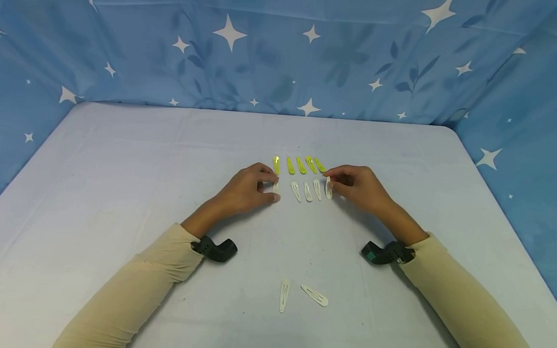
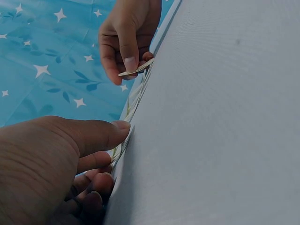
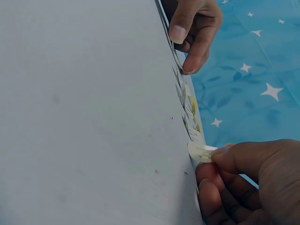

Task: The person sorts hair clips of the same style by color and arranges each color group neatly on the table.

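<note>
White snap hair clips (image 1: 308, 191) lie in a row below a row of yellow snap hair clips (image 1: 301, 165). At the row's left end my left hand (image 1: 249, 189) holds a white hair clip (image 1: 275, 188) lengthwise between thumb and fingers, partly covering it. My right hand (image 1: 359, 187) pinches another white hair clip (image 1: 328, 188) at the right end; in the right wrist view this clip (image 3: 199, 152) is tilted up from the table under the thumb. The left wrist view shows the left thumb and fingers (image 2: 123, 131) low at the table surface.
Two more white hair clips, one upright (image 1: 284, 295) and one slanted (image 1: 315, 295), lie nearer to me on the white-covered table (image 1: 144, 148). A blue star-patterned curtain (image 1: 274, 51) hangs behind the table and along its sides. Black wrist cameras (image 1: 216, 249) sit on both sleeves.
</note>
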### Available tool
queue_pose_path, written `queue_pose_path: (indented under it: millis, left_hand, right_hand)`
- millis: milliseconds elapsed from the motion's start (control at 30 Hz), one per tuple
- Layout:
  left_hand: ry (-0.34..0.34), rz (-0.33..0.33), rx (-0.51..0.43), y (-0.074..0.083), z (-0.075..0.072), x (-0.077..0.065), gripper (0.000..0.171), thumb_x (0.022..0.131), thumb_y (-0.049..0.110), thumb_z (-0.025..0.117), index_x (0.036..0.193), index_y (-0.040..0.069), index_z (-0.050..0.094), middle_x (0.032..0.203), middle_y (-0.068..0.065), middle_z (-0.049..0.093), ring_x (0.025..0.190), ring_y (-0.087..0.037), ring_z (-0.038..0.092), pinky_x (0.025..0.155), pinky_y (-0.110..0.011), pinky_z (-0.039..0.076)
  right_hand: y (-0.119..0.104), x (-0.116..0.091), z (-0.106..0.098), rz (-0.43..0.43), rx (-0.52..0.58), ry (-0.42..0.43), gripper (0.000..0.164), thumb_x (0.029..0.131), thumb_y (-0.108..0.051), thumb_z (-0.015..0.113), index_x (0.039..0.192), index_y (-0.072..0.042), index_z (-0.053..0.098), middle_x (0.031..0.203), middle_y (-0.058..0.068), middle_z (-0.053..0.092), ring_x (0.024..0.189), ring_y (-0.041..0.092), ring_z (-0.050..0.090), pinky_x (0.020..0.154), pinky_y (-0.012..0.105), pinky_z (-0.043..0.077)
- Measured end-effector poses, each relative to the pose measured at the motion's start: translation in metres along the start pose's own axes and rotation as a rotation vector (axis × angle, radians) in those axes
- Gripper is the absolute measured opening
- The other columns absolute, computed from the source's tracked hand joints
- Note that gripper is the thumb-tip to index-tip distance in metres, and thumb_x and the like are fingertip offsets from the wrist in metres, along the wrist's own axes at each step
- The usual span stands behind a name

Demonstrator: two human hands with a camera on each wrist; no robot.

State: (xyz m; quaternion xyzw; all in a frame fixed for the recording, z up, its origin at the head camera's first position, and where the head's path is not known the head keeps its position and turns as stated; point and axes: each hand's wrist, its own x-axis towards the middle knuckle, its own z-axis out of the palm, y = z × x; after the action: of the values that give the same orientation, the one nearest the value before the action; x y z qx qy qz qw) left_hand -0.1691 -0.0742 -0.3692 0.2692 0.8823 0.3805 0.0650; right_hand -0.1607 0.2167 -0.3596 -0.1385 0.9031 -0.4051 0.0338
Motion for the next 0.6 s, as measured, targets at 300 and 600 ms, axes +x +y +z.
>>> queue_pose_path:
  millis: [300, 600]
  left_hand:
    - [0.000, 0.006, 0.000, 0.0013, -0.0013, -0.0002, 0.041, 0.085, 0.019, 0.077, 0.122, 0.003, 0.068, 0.121, -0.008, 0.057, 0.081, -0.015, 0.054, 0.073, -0.031, 0.044]
    - [0.002, 0.008, 0.002, 0.0002, -0.0002, 0.0002, 0.040, 0.085, 0.018, 0.077, 0.121, 0.003, 0.069, 0.119, -0.008, 0.058, 0.080, -0.016, 0.053, 0.072, -0.031, 0.044]
  right_hand:
    - [0.0003, 0.0031, -0.0045, 0.000, -0.023, -0.047, 0.023, 0.091, -0.005, 0.068, 0.114, -0.002, 0.070, 0.095, 0.010, 0.065, 0.080, 0.022, 0.058, 0.062, 0.024, 0.046]
    - [-0.0009, 0.0029, -0.0049, 0.023, -0.057, -0.061, 0.024, 0.090, -0.002, 0.067, 0.114, -0.001, 0.070, 0.093, 0.010, 0.066, 0.080, 0.022, 0.059, 0.065, 0.026, 0.047]
